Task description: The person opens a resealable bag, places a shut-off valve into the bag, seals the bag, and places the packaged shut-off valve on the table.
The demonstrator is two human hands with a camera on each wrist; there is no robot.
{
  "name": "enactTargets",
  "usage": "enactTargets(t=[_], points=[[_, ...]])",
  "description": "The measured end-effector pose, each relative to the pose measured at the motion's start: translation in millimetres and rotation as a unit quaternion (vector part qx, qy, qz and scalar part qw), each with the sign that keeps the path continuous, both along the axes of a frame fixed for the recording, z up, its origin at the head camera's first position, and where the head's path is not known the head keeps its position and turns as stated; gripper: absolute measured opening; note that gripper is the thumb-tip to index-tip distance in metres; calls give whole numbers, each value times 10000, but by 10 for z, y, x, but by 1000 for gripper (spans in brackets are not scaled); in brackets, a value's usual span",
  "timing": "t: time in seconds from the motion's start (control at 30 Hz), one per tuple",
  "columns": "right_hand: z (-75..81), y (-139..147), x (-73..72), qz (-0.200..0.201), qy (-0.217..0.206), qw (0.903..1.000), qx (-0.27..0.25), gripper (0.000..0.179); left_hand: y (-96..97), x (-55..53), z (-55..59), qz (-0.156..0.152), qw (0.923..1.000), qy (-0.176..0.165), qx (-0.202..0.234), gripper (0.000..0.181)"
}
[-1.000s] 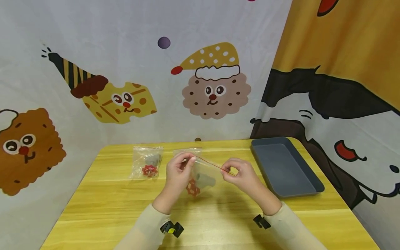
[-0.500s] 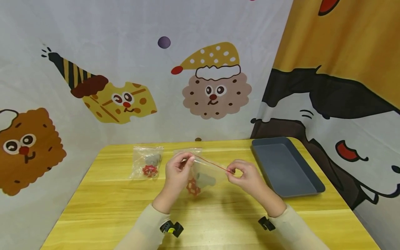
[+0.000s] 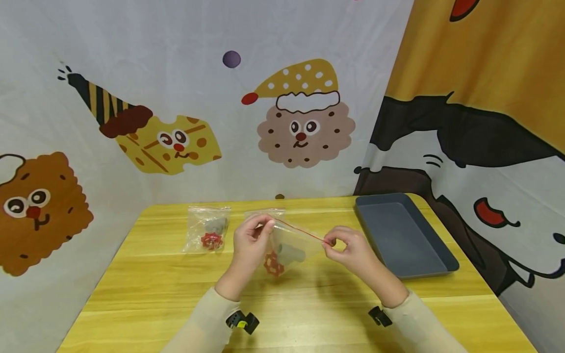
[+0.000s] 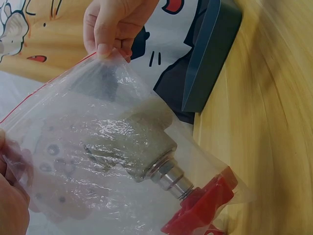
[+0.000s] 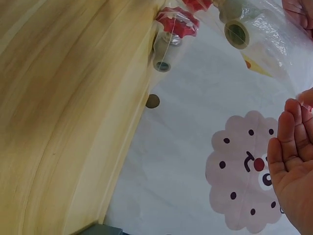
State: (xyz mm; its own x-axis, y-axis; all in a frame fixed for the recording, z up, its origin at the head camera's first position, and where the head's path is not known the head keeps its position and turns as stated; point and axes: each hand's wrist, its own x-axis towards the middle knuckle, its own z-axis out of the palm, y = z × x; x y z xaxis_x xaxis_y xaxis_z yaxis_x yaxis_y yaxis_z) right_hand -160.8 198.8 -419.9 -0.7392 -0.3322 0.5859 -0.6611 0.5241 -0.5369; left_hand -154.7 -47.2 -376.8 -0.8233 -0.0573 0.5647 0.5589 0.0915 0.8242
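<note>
A clear zip bag (image 3: 296, 237) with a red line along its top hangs between my hands, above the table. Inside it is a grey-green valve (image 4: 151, 142) with a metal stem and a red handwheel (image 4: 203, 205). My left hand (image 3: 253, 241) pinches one top corner between thumb and fingers. At the opposite corner my right hand (image 3: 349, 249) pinches the end of the red line; its other fingers (image 5: 288, 129) are bent side by side. The top edge is stretched taut, sloping down to the right. Whether the zip is sealed cannot be told.
A second bagged valve with a red handwheel (image 3: 212, 240) lies at the table's back left. Another clear bag (image 3: 277, 213) is partly hidden behind my left hand. The grey tray (image 3: 406, 238) stands at the right, and a patterned cloth (image 3: 185, 63) hangs behind the wooden table (image 3: 145, 294).
My right hand has slid right along the red line to the bag's corner, slowing over the last half second. My left hand has kept its grip and barely moved.
</note>
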Motion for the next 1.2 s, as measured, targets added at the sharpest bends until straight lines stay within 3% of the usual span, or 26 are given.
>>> enactTargets(t=[0.33, 0.8, 1.2], points=[[-4, 29, 11, -3, 234, 9997, 27, 22, -10, -12, 1, -14, 10000, -3, -11, 6], [-5, 63, 58, -166, 159, 9996, 177, 20, -11, -30, -32, -99, 9999, 34, 103, 5], [-53, 133, 42, -196, -42, 9986, 492, 17, 37, -6, 29, -391, 9979, 237, -454, 2]])
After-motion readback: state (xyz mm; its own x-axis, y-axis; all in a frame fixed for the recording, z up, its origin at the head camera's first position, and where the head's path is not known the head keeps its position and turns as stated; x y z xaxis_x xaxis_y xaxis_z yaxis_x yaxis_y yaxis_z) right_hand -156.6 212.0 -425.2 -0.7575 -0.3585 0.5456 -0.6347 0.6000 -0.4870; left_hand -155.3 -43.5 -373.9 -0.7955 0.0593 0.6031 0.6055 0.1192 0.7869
